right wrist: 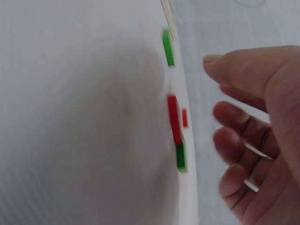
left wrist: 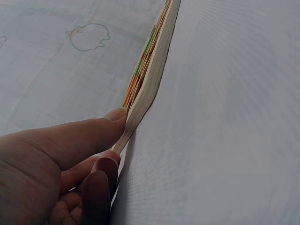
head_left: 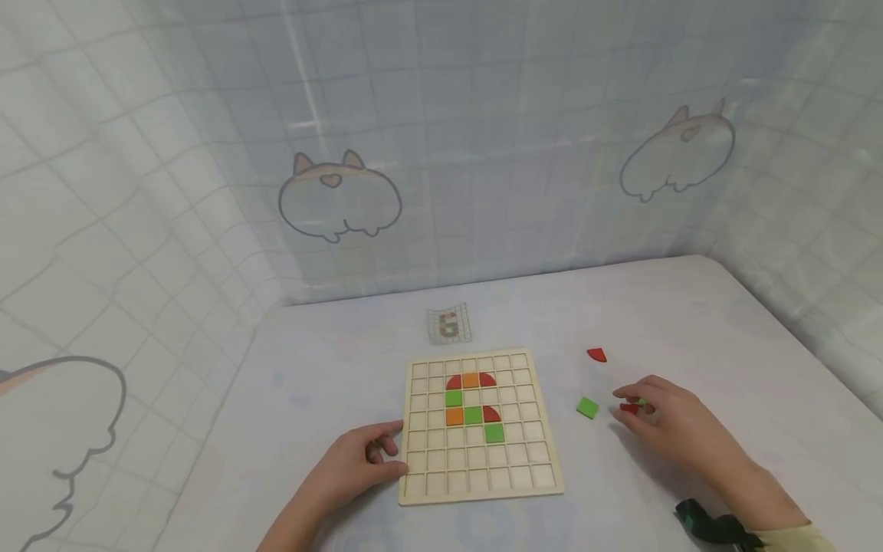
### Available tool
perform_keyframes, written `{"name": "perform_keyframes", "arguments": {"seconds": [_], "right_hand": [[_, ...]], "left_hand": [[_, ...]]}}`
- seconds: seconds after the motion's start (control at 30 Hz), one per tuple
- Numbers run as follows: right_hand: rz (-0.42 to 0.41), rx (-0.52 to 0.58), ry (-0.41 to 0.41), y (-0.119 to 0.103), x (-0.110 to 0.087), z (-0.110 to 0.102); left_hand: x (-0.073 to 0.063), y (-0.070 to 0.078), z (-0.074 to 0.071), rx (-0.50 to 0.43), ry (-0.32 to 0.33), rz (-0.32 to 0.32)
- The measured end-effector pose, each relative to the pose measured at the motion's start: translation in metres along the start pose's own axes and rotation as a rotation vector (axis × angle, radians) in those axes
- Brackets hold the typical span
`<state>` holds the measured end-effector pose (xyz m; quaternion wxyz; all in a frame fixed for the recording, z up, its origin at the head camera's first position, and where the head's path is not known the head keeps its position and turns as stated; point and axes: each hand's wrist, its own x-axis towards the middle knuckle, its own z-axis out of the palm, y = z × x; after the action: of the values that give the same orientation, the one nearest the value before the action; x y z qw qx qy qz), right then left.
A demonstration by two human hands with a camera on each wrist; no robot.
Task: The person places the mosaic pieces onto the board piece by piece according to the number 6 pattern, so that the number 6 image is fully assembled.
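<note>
A square wooden grid board (head_left: 476,481) lies on the table, its cells partly filled with green and orange squares and red quarter-circles. My left hand (head_left: 359,460) touches its left edge with thumb and index finger spread along it; in the left wrist view the thumb (left wrist: 89,138) meets the board's side (left wrist: 151,86). My right hand (head_left: 679,422) hovers right of the board, thumb and fingers apart, holding nothing. Just by its fingertips lie a red piece (head_left: 628,409) and a partly hidden green piece (right wrist: 182,158). Nearer the board is a loose green square (head_left: 587,407).
A loose red quarter-circle (head_left: 596,355) lies farther back. Behind the board is a small gridded pattern card (head_left: 448,324) showing a coloured figure. Pale grid-patterned curtains (head_left: 483,192) surround the table. A dark strap (head_left: 710,525) is at the right wrist.
</note>
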<state>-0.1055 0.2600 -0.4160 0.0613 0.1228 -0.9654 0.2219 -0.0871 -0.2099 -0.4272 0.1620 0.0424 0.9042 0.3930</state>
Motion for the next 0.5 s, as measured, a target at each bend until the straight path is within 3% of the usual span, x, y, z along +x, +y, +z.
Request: {"name": "perform_keyframes", "arguments": {"seconds": [0.2,0.33,0.5], "right_hand": [[0.076,0.008,-0.089,0.008,-0.002,-0.005],[0.065,-0.007,-0.146,0.012,-0.001,-0.001],[0.031,-0.066,-0.148,0.016,0.0,0.002]], "left_hand": [[0.002,-0.005,-0.003,0.033,0.012,0.011],[0.002,-0.006,-0.002,0.017,0.006,0.008],[0.002,-0.005,0.003,0.003,0.015,0.013]]}}
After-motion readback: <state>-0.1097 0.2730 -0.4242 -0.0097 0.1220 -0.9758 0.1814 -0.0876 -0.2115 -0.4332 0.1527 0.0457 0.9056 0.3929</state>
